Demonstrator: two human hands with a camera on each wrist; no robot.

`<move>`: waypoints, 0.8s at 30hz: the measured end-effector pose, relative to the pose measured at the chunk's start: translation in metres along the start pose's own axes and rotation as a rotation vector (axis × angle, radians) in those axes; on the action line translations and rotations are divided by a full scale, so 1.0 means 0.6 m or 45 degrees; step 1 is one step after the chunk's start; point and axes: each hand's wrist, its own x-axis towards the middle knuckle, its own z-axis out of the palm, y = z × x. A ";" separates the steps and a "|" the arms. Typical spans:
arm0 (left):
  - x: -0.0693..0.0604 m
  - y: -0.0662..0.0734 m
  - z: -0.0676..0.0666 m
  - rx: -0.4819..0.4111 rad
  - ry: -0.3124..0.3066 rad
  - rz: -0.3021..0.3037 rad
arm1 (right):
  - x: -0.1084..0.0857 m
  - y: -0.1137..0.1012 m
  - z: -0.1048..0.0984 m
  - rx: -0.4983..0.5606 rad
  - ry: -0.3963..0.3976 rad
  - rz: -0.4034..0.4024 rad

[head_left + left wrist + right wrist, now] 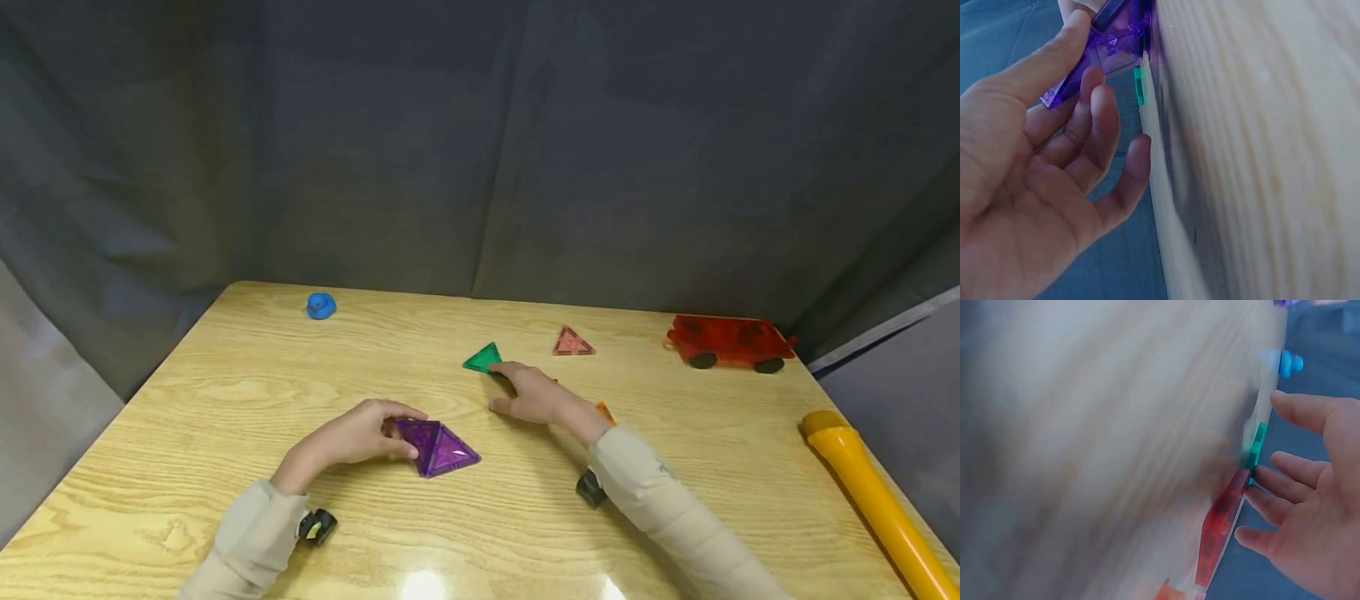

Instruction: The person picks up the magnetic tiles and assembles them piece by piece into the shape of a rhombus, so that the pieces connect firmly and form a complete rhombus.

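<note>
Purple see-through plastic catches my eye first, seen from the head view: two triangular tiles (452,453) meet along an edge near the middle front of the wooden table (187,467), and the left hand (365,434) pinches the nearer-to-it one between thumb and fingers. Across from it, the right hand (531,394) reaches over the wood, thumb well apart from the fingers, with its fingertips right at a green triangle (482,358); whether they touch it I can't tell. An orange tile (606,412) peeks out by the right forearm, and a pink triangle (573,342) lies farther back. Toward the far edge sit a blue duck (321,306) on the left and a red wagon (731,342) on the right, while a yellow tube (877,492) runs along the right side, all before a dark curtain (480,150). From the left wrist, the thumb and fingers grip the purple plastic, one panel slanting up off the wood, with the other fingers loosely bent below. From the right wrist, that hand is loosely spread, gripping nothing that I can see, its fingers beside the green piece and a red tile (1216,534).
</note>
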 end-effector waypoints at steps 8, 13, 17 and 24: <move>0.000 0.000 0.000 0.005 -0.002 -0.001 | -0.017 -0.019 0.014 0.006 -0.017 -0.061; 0.001 -0.001 -0.001 0.013 -0.003 0.006 | -0.026 -0.029 0.020 0.015 -0.046 -0.095; 0.000 -0.002 -0.003 0.020 -0.005 0.015 | -0.036 -0.037 0.024 0.027 -0.069 -0.119; -0.002 -0.005 -0.006 0.012 -0.002 0.011 | -0.050 -0.047 0.029 0.028 -0.079 -0.148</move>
